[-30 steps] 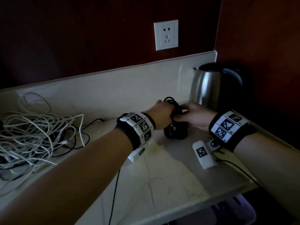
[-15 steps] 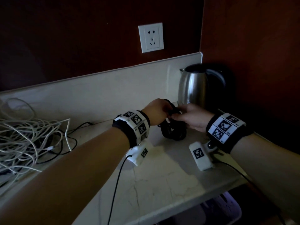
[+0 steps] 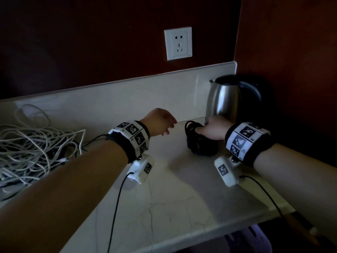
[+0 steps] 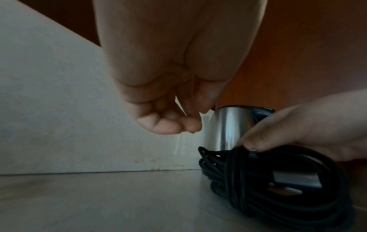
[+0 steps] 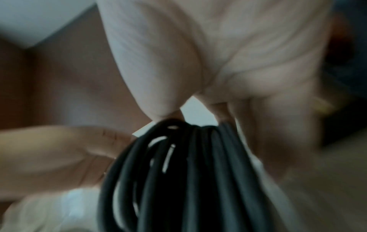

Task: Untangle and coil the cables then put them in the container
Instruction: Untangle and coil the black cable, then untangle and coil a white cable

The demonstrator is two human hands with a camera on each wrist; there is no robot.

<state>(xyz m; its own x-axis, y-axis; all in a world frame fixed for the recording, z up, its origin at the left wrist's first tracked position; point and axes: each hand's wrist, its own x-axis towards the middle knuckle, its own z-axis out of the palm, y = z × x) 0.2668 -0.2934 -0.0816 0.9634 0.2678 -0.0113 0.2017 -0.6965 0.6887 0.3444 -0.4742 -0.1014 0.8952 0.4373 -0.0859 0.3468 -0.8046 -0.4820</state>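
Black coiled cable (image 3: 197, 141) sits on the pale marble counter (image 3: 164, 207), just beside a steel kettle (image 3: 226, 99) at the back right corner. Change vs half a sec ago: both hands were on the bundle; now the left hand (image 3: 160, 125) has let go and hangs above the counter, near the coil but apart from it, fingers loosely curled w/ nothing in them. Right hand (image 3: 212, 130) alone pinches the top of the loops, thumb on one side, fingers on the other. My read: coil is wrapped and done, so next comes moving it to the container, maybe the pale bin (image 3: 246, 240) glimpsed below the counter edge, too dark to be sure.

Count: 1 black coil, 1 kettle, 1 wall socket (image 3: 178, 43), 2 hands. At far left 1 tangled pile of white cables (image 3: 31, 147) w/ some black strands mixed in; no. of separate cables can't be told.
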